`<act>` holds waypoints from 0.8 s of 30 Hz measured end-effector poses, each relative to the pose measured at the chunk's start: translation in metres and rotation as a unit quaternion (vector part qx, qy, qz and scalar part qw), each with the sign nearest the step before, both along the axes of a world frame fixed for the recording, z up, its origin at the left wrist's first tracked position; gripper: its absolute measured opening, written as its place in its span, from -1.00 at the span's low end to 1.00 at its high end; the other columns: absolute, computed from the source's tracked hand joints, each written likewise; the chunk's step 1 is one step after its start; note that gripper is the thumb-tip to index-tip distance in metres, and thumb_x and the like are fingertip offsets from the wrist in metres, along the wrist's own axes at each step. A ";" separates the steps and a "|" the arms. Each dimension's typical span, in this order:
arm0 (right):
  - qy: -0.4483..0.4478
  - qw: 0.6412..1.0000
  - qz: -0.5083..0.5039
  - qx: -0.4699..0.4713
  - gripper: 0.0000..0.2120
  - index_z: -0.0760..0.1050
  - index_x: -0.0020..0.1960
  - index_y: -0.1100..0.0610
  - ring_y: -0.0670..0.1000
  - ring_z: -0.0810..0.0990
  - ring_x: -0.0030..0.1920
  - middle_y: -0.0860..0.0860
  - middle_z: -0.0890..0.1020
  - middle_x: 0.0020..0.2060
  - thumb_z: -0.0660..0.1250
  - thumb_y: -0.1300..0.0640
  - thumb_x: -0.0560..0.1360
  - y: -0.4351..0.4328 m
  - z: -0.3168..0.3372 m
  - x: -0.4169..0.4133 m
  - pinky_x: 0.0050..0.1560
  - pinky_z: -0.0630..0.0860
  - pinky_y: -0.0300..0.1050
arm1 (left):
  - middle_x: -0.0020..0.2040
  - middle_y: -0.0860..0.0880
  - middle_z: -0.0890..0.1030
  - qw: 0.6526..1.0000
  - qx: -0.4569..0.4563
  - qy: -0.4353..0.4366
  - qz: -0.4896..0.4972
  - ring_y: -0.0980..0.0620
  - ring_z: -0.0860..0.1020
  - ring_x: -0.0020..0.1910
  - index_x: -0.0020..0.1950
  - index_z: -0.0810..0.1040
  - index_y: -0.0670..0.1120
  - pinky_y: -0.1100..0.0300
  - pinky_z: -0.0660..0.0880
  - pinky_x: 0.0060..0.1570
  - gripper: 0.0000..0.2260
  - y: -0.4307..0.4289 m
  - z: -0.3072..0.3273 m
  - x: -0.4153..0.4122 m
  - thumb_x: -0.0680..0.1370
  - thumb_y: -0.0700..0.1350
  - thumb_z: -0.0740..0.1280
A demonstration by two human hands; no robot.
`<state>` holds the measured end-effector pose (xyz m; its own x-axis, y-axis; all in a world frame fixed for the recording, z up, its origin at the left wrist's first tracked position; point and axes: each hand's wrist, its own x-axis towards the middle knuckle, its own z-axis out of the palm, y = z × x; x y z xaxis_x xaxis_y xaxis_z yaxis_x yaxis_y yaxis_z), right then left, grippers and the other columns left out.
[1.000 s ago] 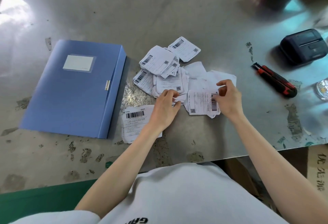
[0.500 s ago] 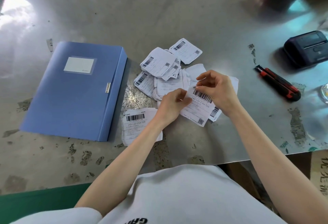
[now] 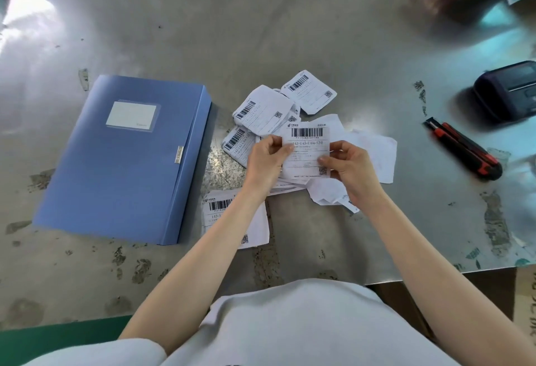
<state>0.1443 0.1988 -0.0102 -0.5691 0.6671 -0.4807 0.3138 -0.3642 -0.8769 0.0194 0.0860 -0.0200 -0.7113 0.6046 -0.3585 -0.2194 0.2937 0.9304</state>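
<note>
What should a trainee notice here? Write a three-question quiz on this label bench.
1. True or false: the left hand and the right hand both pinch the same barcode label.
2. Which tool lies on the metal table to the right of the label pile? A. utility knife B. stapler C. hammer
3. Fill in: the blue file box left of the pile is ____ (open or closed).
Key: 1 true; 2 A; 3 closed.
</note>
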 end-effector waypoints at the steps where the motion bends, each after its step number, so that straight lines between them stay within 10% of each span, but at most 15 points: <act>1: -0.002 1.000 -0.010 0.001 -0.84 0.52 -0.09 0.20 0.07 0.60 -0.20 0.09 0.64 -0.23 0.35 0.42 0.43 0.000 -0.001 -0.001 -0.07 0.58 -0.03 | -0.15 0.01 0.66 1.000 -0.006 0.023 0.001 0.09 0.61 -0.16 -0.11 0.56 -0.02 0.18 0.54 -0.09 -0.96 0.002 0.000 -0.004 0.54 -0.14 0.37; 11: -0.023 0.996 -0.088 -0.005 -0.80 0.50 -0.15 0.14 0.03 0.58 -0.22 0.11 0.60 -0.16 0.24 0.41 0.47 0.023 -0.001 -0.013 -0.23 0.61 -0.18 | 0.43 -0.06 0.30 0.894 -0.244 0.359 -0.114 -0.08 0.18 0.44 0.38 0.34 -0.10 -0.07 0.17 0.35 -0.52 0.016 -0.024 -0.056 0.48 -0.14 0.34; 19: -0.035 0.995 -0.093 -0.015 -0.82 0.50 -0.14 0.13 0.02 0.60 -0.19 0.08 0.63 -0.13 0.24 0.38 0.48 0.029 -0.003 -0.016 -0.21 0.61 -0.18 | 0.15 -0.06 0.61 0.907 -0.171 0.380 -0.065 -0.05 0.52 0.16 0.11 0.59 -0.17 0.20 0.32 0.18 -0.82 0.014 -0.031 -0.060 0.57 -0.25 0.26; 24: -0.019 0.995 -0.094 -0.032 -0.86 0.51 -0.11 0.14 -0.03 0.61 -0.21 0.06 0.65 -0.13 0.27 0.36 0.48 0.029 0.000 -0.018 -0.31 0.57 -0.26 | 0.23 -0.09 0.55 0.919 -0.093 0.383 0.028 -0.08 0.39 0.20 -0.09 0.68 -0.14 0.33 0.35 0.06 -0.77 0.006 -0.021 -0.047 0.45 -0.41 0.31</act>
<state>0.1259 0.2278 -0.0102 -0.4178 0.7276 -0.5441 0.2683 -0.4734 -0.8390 -0.0280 0.0920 -0.0409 -0.8256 0.5389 0.1671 0.4597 0.4709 0.7529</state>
